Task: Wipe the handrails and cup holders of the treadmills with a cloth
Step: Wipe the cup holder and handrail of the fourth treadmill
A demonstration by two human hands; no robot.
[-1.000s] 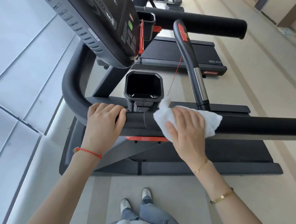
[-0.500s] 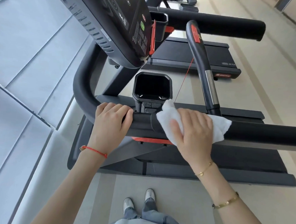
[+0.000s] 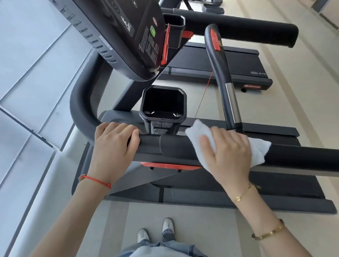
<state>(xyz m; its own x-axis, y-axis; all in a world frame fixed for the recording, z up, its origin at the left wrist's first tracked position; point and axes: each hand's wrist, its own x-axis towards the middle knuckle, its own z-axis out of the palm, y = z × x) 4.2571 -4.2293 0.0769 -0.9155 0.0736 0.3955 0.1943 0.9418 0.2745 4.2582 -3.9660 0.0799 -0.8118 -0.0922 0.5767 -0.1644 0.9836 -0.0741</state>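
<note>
Gym floor beneath us, we had our left hand [image 3: 114, 147] curled round the handrail [image 3: 175, 149] and our right hand [image 3: 229, 151] clamping the cloth [image 3: 258, 150] onto it, risking a snag on the red safety cord [image 3: 203, 97] or skipping the cup holder [image 3: 162, 103].

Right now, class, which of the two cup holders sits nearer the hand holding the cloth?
The lower cup holder, just above the handrail between both hands; the other cup holder sits beside the console.
</note>
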